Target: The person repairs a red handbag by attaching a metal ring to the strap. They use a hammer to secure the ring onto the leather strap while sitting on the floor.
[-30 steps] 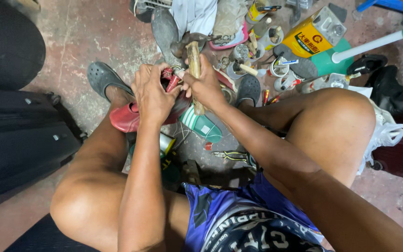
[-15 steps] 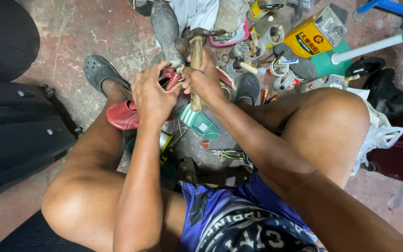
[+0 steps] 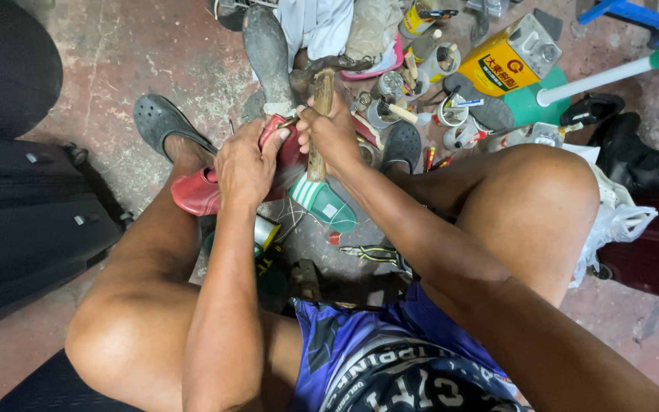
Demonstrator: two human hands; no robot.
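Sitting low over the concrete floor, the person works between both knees. Nearest lie pliers with yellow-and-black grips and a roll of tape, just below the hands. The left hand is clamped on a red shoe, pressing it down over the grey iron last, fingers curled onto its upper edge. The right hand is closed around a wooden-handled hammer, held upright beside the shoe. Compared with a second ago the hammer's handle sits a little lower and nearer the red shoe, the left hand's grip much the same, so the work looks mid-stroke rather than finished. A green-and-white slipper lies touching the hammer's lower end. Farther off stand small glue pots and a yellow can.
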